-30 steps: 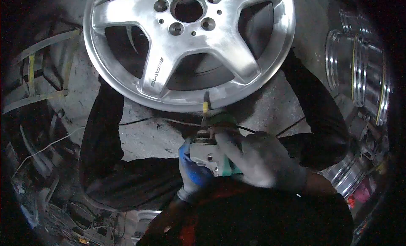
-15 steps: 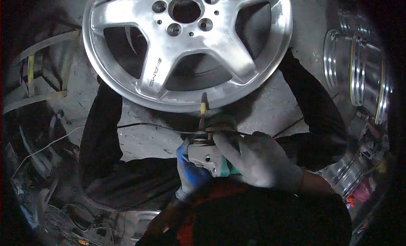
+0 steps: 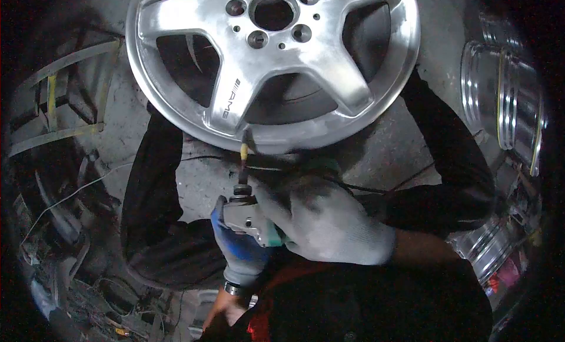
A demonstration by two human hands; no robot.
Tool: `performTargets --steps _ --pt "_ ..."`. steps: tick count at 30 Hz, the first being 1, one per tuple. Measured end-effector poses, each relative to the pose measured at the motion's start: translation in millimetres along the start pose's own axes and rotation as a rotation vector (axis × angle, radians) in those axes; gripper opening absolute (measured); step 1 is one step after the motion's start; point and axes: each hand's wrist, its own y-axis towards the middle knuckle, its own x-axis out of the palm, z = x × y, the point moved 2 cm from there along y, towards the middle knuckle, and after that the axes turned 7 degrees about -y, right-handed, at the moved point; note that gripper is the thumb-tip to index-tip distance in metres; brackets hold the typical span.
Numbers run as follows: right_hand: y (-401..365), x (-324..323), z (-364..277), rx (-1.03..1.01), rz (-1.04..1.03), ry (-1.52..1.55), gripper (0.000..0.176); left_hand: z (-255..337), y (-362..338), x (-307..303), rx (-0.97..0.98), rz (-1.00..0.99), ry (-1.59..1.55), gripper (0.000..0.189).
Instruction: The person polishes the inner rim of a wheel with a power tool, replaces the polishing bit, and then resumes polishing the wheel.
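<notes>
One power tool (image 3: pixel 242 217) is being gripped by the left hand (image 3: pixel 238 249) and right hand (image 3: pixel 332 221); gouging of the wheel (image 3: pixel 268 59) is being risked, should the tip (image 3: pixel 246 140) skid.

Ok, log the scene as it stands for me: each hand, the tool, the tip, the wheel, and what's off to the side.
Left hand: grey-and-blue glove, fingers around the metal head
Right hand: grey glove, gripping the tool's body
Power tool: grey metal head, green body
Tip: dark, yellow section behind it, at the wheel's near rim; contact unclear
Wheel: silver, spoked, AMG lettering on one spoke
Right side: shiny rims
</notes>
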Motion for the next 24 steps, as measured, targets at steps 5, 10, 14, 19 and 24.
performTargets --steps 5,10,14,19,24 --pt "-16 -5 7 0.016 0.129 0.113 0.060 -15 -9 11 0.269 0.045 0.688 0.054" --pt "-5 -4 -4 0.025 -0.090 0.064 0.061 -6 -9 8 -0.101 0.069 -0.214 0.055" --pt "5 -1 -2 0.040 -0.021 0.145 0.064 5 -6 3 -0.028 0.080 -0.167 0.054" --pt "-8 -5 5 0.007 0.081 0.162 0.065 -3 -9 22 -0.112 0.115 -0.259 0.052" --pt "5 -9 1 0.016 -0.052 0.130 0.063 4 -9 11 -0.050 0.042 -0.157 0.054"
